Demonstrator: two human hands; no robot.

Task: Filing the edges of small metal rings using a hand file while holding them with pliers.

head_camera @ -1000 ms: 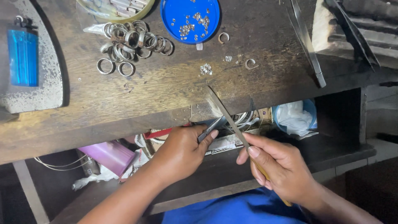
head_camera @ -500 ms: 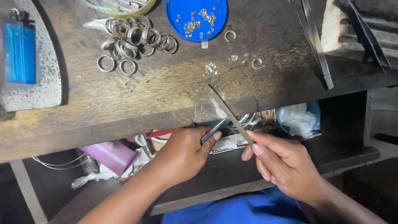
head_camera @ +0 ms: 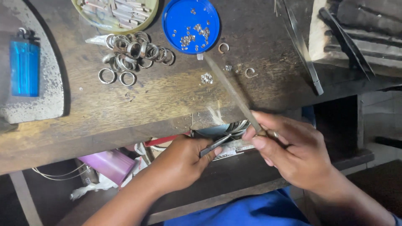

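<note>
Left hand point(head_camera: 182, 163): closed around pliers point(head_camera: 214, 145).
Right hand point(head_camera: 293, 152): fingers pinch file point(head_camera: 230, 88), angled across bench edge point(head_camera: 125, 134).

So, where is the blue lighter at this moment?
In the head view, the blue lighter lies at the far left of the wooden bench, on a grey stone slab, left of the metal rings.

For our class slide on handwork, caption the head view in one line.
Right hand holds a long file on the wooden bench; left hand holds pliers.
</note>
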